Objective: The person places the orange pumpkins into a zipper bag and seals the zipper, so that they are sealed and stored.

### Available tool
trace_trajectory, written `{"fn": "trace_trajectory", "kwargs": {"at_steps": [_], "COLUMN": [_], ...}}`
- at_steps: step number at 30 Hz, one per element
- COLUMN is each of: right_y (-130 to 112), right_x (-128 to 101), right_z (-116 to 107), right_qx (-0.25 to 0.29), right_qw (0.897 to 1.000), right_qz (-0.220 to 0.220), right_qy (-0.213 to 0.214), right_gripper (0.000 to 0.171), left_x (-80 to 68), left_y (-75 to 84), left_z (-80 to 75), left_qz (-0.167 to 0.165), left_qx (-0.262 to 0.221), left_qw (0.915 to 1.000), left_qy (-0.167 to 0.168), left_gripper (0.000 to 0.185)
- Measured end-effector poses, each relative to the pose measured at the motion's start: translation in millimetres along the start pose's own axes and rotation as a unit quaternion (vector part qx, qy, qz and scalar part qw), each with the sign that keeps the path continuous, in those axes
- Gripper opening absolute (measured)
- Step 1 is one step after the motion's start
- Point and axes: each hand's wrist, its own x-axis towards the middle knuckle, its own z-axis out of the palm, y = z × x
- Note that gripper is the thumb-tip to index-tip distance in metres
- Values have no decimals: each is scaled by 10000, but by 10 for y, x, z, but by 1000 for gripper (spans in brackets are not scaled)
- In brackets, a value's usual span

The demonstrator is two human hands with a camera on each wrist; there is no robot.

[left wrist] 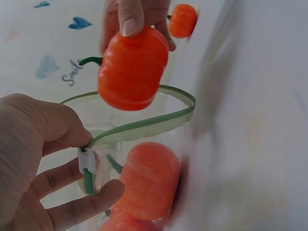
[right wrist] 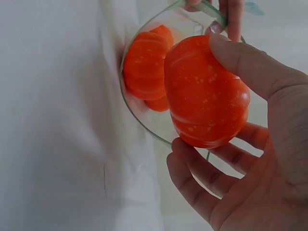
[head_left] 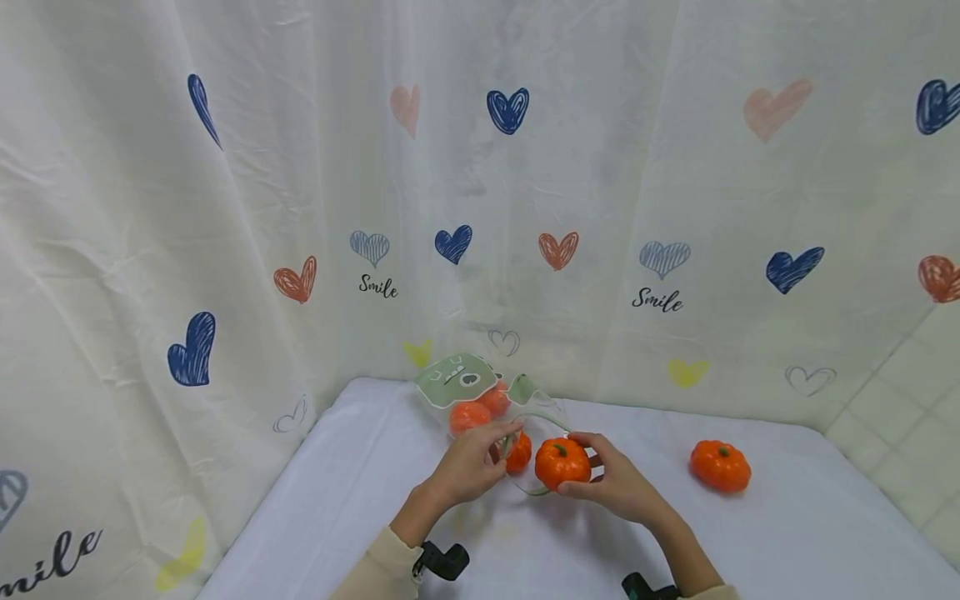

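Curtain [head_left: 225,208]: a pale cloth with printed hearts and the word "Smile", it fills the whole upper part of the head view.
Surface [head_left: 337,500]: covered with a white cloth, in the lower middle of the head view.
Clear bag [head_left: 480,400]: a transparent zip bag with a green rim, it lies near the centre of the head view with the mouth open toward the person. Orange pumpkins are seen inside it.
Left hand [head_left: 472,462]: its fingers [left wrist: 72,207] pinch the green rim of the bag at the white zip slider [left wrist: 87,161] and hold the mouth open.
Right hand [head_left: 618,483]: thumb and fingers [right wrist: 202,178] are curled around the held pumpkin.
Held pumpkin [head_left: 562,462]: small and orange, with a green stem, right at the open mouth of the bag, just right of centre.
Loose pumpkin [head_left: 720,465]: it rests alone on the surface, well apart, at the right of the head view.
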Motion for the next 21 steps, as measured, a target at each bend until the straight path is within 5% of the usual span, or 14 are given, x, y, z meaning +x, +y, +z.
{"fn": "trace_trajectory", "kwargs": {"at_steps": [21], "right_y": [64], "right_x": [70], "right_z": [135], "right_qx": [-307], "right_qw": [9992], "right_qz": [63], "right_qy": [266], "right_gripper": [87], "left_x": [3], "left_y": [26], "left_z": [-1], "left_qz": [-30], "left_qx": [29], "left_qw": [10000], "left_qy": [-60], "left_gripper": [61]}}
